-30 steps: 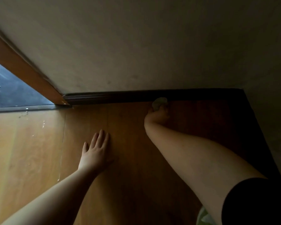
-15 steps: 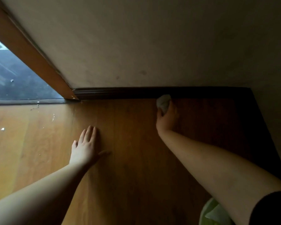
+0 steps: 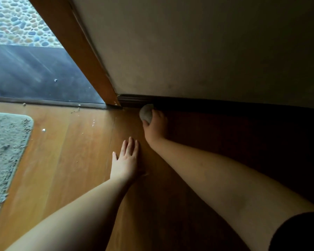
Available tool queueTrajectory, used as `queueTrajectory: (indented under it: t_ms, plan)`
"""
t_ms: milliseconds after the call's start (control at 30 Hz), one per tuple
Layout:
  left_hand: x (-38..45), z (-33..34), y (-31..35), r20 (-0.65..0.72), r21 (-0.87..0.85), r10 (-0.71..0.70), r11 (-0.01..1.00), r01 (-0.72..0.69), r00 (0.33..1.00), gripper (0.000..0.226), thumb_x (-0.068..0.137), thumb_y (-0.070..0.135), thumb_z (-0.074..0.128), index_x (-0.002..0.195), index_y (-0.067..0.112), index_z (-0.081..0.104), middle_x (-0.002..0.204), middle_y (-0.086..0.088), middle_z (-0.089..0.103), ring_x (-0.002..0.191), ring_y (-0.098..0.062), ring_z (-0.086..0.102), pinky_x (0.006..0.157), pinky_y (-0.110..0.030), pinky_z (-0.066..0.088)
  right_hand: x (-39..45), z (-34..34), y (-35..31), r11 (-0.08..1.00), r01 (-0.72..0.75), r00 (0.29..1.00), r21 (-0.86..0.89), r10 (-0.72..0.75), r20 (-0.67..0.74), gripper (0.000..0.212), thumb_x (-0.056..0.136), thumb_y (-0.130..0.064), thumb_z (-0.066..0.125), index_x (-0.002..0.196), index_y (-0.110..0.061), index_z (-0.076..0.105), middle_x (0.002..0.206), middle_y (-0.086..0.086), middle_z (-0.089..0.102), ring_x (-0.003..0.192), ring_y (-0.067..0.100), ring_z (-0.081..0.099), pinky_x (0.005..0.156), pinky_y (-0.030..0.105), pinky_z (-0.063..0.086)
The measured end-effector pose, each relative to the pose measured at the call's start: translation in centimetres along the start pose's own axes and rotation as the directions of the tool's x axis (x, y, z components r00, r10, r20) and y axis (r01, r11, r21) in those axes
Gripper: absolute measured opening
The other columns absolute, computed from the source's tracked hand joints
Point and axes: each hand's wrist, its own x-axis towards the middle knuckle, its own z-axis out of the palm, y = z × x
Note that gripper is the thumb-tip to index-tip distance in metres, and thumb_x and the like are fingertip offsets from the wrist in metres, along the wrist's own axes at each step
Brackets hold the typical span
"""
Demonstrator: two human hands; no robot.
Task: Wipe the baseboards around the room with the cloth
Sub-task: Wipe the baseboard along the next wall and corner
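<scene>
A wooden floor [image 3: 65, 160] meets a dim plain wall [image 3: 188, 51]; a shaggy rug [image 3: 5, 151] lies left. The right hand [image 3: 155, 128] grips a pale, balled cloth [image 3: 146, 113] against the dark baseboard [image 3: 207, 104] near the door frame [image 3: 76, 48]. The left hand [image 3: 125, 160] rests flat, fingers straight.

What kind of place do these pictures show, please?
Probably a room in a home, seen at floor level beside a doorway. There is a wooden plank floor, a dark baseboard under a plain wall, a shaggy rug, and a wooden door frame with pebble paving outside.

Cloth [image 3: 146, 113] (balled) at baseboard [image 3: 134, 101]
</scene>
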Motion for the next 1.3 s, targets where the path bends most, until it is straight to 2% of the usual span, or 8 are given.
queueTrajectory:
  t_ms: [133, 333, 700, 833, 1000, 1067, 1167, 1300]
  plan:
    - [0.0, 0.1, -0.2, 0.014, -0.025, 0.008, 1.000, -0.008, 1.000, 0.123, 0.075, 0.062, 0.071, 0.156, 0.025, -0.014, 0.162, -0.001, -0.022, 0.148, -0.024, -0.021, 0.119, -0.061, 0.006, 0.7, 2.3, -4.1, 0.992, 0.027, 0.995, 0.122, -0.038, 0.093, 0.047, 0.096, -0.031, 0.062, 0.139, -0.013, 0.052, 0.143, 0.009, 0.050, 0.134, 0.026, 0.044, 0.111, 0.038, 0.037]
    - [0.2, 0.3, -0.2, 0.034, -0.021, -0.005, 1.000, 0.006, 0.999, 0.121, 0.075, 0.068, 0.067, 0.157, 0.026, -0.011, 0.163, 0.000, -0.019, 0.148, -0.022, -0.023, 0.118, -0.060, 0.002, 1.2, 3.8, -5.4, 0.973, 0.124, 0.961, 0.195, -0.167, 0.222, 0.048, 0.091, -0.025, 0.069, 0.136, -0.012, 0.057, 0.138, 0.008, 0.056, 0.130, 0.025, 0.048, 0.110, 0.036, 0.039]
    - [0.3, 0.2, -0.4, 0.009, 0.026, 0.004, 1.000, -0.004, 1.000, 0.127, 0.072, 0.072, 0.066, 0.153, 0.027, -0.022, 0.158, 0.001, -0.029, 0.149, -0.023, -0.020, 0.119, -0.057, 0.005, 2.0, -3.0, 5.4, 0.978, 0.044, 0.999, 0.205, -0.046, 0.003, 0.047, 0.088, -0.022, 0.072, 0.132, -0.010, 0.059, 0.134, 0.011, 0.058, 0.126, 0.027, 0.052, 0.108, 0.038, 0.040]
    - [1.2, -0.8, -0.7, -0.029, 0.206, 0.245, 0.950, -0.234, 0.969, 0.125, 0.072, 0.080, 0.056, 0.151, 0.028, -0.026, 0.158, 0.001, -0.026, 0.150, -0.021, -0.015, 0.119, -0.050, -0.004, 1.7, -6.5, 9.9, 0.977, 0.041, 0.998, 0.209, -0.030, -0.057, 0.048, 0.090, -0.024, 0.072, 0.134, -0.011, 0.058, 0.134, 0.011, 0.057, 0.125, 0.027, 0.053, 0.106, 0.040, 0.043]
    - [4.1, -2.3, 4.4, 0.048, 0.304, 0.577, 0.769, -0.562, 0.816, 0.107, 0.083, 0.077, 0.045, 0.150, 0.031, -0.025, 0.161, 0.001, -0.021, 0.146, -0.017, -0.018, 0.120, -0.044, -0.004, 1.6, -10.7, 14.1, 0.994, 0.008, 0.996, 0.107, 0.002, -0.092, 0.051, 0.091, -0.027, 0.070, 0.138, -0.013, 0.054, 0.139, 0.010, 0.054, 0.129, 0.027, 0.050, 0.108, 0.037, 0.040]
    - [4.8, -2.1, 7.7, 0.070, 0.292, 0.565, 0.777, -0.558, 0.822, 0.106, 0.083, 0.078, 0.044, 0.151, 0.030, -0.023, 0.163, 0.000, -0.018, 0.148, -0.019, -0.017, 0.121, -0.047, 0.001, 1.7, -12.2, 15.4, 0.998, 0.007, 0.996, 0.065, -0.001, -0.086, 0.052, 0.092, -0.029, 0.069, 0.139, -0.012, 0.054, 0.141, 0.010, 0.053, 0.130, 0.026, 0.049, 0.109, 0.037, 0.039]
    - [5.1, -1.4, 11.4, 0.093, 0.238, 0.439, 0.862, -0.448, 0.894, 0.114, 0.079, 0.081, 0.047, 0.156, 0.025, -0.016, 0.164, -0.003, -0.020, 0.150, -0.026, -0.017, 0.119, -0.057, 0.004, 1.4, -14.0, 17.1, 0.996, -0.020, 0.992, 0.085, 0.030, -0.121, 0.053, 0.091, -0.028, 0.070, 0.139, -0.011, 0.054, 0.141, 0.010, 0.053, 0.129, 0.025, 0.050, 0.110, 0.038, 0.039]
    - [5.0, -0.6, 13.7, 0.106, 0.224, 0.359, 0.900, -0.374, 0.927, 0.123, 0.073, 0.082, 0.054, 0.155, 0.024, -0.017, 0.163, -0.004, -0.024, 0.149, -0.029, -0.020, 0.115, -0.066, 0.004, 0.5, -16.2, 19.7, 0.986, -0.100, 0.973, 0.131, 0.125, -0.195, 0.051, 0.093, -0.030, 0.068, 0.139, -0.014, 0.053, 0.139, 0.007, 0.055, 0.126, 0.021, 0.051, 0.105, 0.023, 0.036]
